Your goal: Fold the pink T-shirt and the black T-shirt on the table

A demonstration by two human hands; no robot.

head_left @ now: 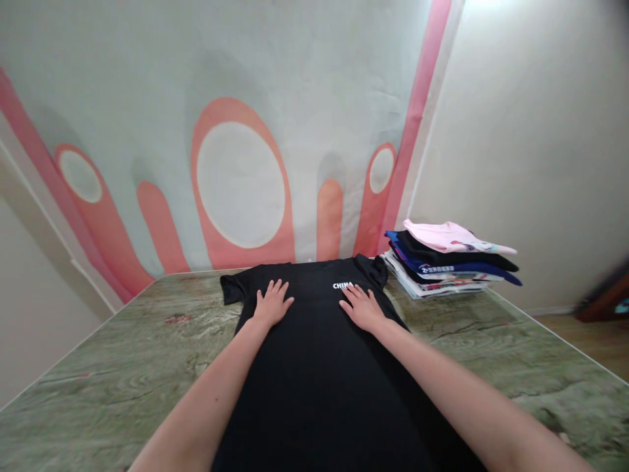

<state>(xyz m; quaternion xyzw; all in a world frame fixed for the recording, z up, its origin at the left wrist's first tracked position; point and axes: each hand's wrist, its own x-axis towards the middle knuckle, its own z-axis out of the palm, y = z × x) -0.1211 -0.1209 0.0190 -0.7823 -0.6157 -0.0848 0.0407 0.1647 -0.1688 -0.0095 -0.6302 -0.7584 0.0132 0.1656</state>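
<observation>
A black short-sleeved T-shirt (314,367) lies spread out on the table, its collar end toward the wall and its lower part running out of view at the bottom. White letters reading "CHINA" (340,286) are on its chest, partly covered by fingertips. My left hand (272,304) rests flat on the upper left of the shirt with fingers spread. On the upper right, my right hand (362,308) lies flat too, fingers apart, touching the end of the lettering. Neither hand grips the cloth.
A stack of folded clothes (442,262), pink on top, stands at the table's back right, close to the shirt's right sleeve. The wood-patterned table (122,380) meets a wall with a pink and orange printed covering (304,98). Its right edge drops toward a wooden floor (590,337).
</observation>
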